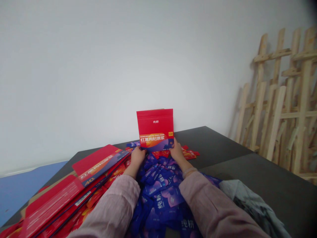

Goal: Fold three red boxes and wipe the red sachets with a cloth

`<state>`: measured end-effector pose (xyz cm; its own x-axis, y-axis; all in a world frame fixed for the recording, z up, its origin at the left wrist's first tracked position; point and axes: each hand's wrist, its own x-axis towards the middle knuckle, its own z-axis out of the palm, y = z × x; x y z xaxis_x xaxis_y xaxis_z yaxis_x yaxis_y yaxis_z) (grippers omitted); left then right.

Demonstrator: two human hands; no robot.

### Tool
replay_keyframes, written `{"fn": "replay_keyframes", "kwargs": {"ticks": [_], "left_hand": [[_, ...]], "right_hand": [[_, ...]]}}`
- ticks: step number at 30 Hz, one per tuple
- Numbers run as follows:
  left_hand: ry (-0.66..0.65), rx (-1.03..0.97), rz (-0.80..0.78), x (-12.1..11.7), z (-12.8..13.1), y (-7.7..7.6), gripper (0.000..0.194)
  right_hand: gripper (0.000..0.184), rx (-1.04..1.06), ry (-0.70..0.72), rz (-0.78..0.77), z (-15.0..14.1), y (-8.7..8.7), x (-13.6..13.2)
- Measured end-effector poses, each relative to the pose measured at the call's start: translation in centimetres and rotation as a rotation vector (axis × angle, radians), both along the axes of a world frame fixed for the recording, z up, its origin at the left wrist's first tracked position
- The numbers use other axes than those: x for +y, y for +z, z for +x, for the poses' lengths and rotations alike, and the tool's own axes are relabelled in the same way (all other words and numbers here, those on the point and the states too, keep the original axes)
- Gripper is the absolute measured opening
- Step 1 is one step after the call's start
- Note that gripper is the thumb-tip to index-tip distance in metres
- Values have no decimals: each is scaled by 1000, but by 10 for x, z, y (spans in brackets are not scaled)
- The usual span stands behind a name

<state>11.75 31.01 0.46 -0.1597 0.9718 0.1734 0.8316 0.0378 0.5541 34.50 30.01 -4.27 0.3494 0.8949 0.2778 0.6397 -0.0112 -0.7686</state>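
Note:
A red carton [155, 128] with white and yellow lettering stands upright at the far edge of the dark table [223, 148], against the white wall. My left hand [137, 156] grips its lower left corner and my right hand [176, 150] grips its lower right corner, fingers closed on it. Under and between my arms lies a heap of several blue sachets [160, 191]. A few red sachets [189, 153] lie just beyond my right hand.
A stack of flat, unfolded red cartons [74, 188] runs along the table's left side. A grey cloth [250, 198] lies to my right. Wooden pallets [282, 109] lean against the wall at the right. Blue floor [24, 185] shows at the left.

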Motion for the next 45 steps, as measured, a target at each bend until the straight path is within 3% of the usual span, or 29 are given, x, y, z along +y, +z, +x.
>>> {"fn": "replay_keyframes", "kwargs": {"ticks": [5,10,22,27,31,34,41,45], "left_hand": [[-43,4,-3,0,1,-2,34],[-86,-5,-11,0,3,-4,38],[-137,60,-19,-6,7,0,35],[-153,187,18,-19,4,16,35],[-103,345,51,-38,-15,29,36],[-18,451,21,-57,-39,34,42],[152,610,-117,-98,-99,26,53],[169,711,-50,-114,-115,19,53]], "right_hand": [[73,70,79,45,-4,-5,2],[81,130,174,60,-8,-6,1],[80,203,195,53,-9,-3,-4],[59,176,169,38,-7,2,-7],[27,145,200,-2,-8,10,-15],[18,124,254,-13,-15,17,-26],[19,96,358,-4,-43,28,-58],[21,99,362,15,-55,30,-73]]}}
